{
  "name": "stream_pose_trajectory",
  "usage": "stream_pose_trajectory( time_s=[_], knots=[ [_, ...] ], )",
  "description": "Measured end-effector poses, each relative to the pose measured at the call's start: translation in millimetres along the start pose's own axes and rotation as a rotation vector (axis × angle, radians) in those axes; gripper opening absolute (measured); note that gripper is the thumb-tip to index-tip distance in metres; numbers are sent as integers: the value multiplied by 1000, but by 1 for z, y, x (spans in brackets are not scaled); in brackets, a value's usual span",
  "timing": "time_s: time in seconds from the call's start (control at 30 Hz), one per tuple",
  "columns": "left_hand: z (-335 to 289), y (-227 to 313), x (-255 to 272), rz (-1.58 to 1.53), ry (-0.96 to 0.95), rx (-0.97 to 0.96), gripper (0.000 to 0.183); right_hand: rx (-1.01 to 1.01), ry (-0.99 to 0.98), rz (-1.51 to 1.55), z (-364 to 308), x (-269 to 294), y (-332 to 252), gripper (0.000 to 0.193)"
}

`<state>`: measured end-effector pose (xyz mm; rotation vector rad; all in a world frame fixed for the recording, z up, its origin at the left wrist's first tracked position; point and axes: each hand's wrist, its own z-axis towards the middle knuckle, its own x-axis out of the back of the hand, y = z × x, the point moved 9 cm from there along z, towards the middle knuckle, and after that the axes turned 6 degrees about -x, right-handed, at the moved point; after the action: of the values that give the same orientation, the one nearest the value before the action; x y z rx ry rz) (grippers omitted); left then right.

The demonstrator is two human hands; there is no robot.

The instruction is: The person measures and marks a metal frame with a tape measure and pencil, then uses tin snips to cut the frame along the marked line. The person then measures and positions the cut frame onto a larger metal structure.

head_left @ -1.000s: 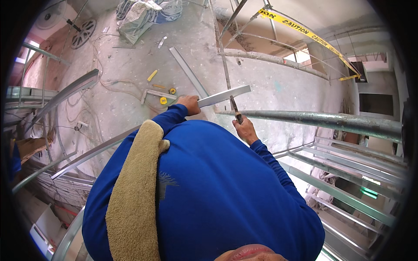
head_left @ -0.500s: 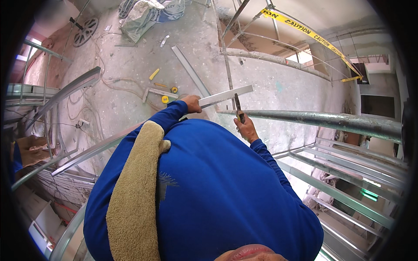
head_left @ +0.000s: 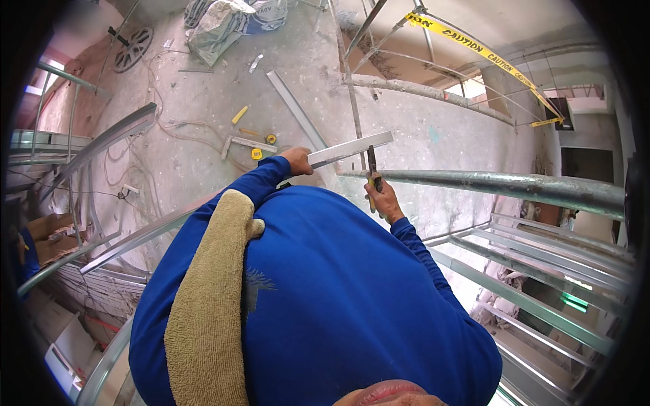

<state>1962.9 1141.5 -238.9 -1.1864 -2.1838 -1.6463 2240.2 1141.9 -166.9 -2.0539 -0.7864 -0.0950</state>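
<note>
My left hand (head_left: pixel 298 161) grips one end of a short silvery metal channel (head_left: pixel 349 150), held out in front of my body. My right hand (head_left: pixel 386 201) is wrapped around the handles of a pair of snips (head_left: pixel 372 177). Their dark blades meet the near edge of the channel close to its far right end; how deep they bite cannot be made out. On the floor beyond my left hand lie a yellow tape measure (head_left: pixel 256 154), a second round yellow tape (head_left: pixel 271 139), a yellow-handled tool (head_left: pixel 240 114) and a longer metal channel (head_left: pixel 296 108).
A thick steel pipe (head_left: pixel 501 186) runs off to my right, above metal ladder-like rungs (head_left: pixel 542 311). Long metal channels (head_left: pixel 101 149) lean at left near loose cables. Plastic sacks (head_left: pixel 223 27) lie at the far side. Yellow caution tape (head_left: pixel 487 54) hangs at upper right.
The snips have shifted slightly right along the channel and their handles look more spread. My left hand and the channel have barely moved.
</note>
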Motion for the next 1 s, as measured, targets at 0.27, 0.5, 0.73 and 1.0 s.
stream_pose_trajectory(
  time_s=[0.27,0.5,0.73,1.0],
  knots=[
    [1,-2,-2,61,1,7,47,2,44,-152,3,6,0,41],
    [-14,5,6,103,135,137,43,-104,135,-416,-9,14,-11,44],
    [-2,0,-3,60,59,-22,45,-43,15,75,-6,5,-1,46],
    [4,-9,-10,88,9,-15,45,-30,54,-80,-1,15,3,39]
  ],
)
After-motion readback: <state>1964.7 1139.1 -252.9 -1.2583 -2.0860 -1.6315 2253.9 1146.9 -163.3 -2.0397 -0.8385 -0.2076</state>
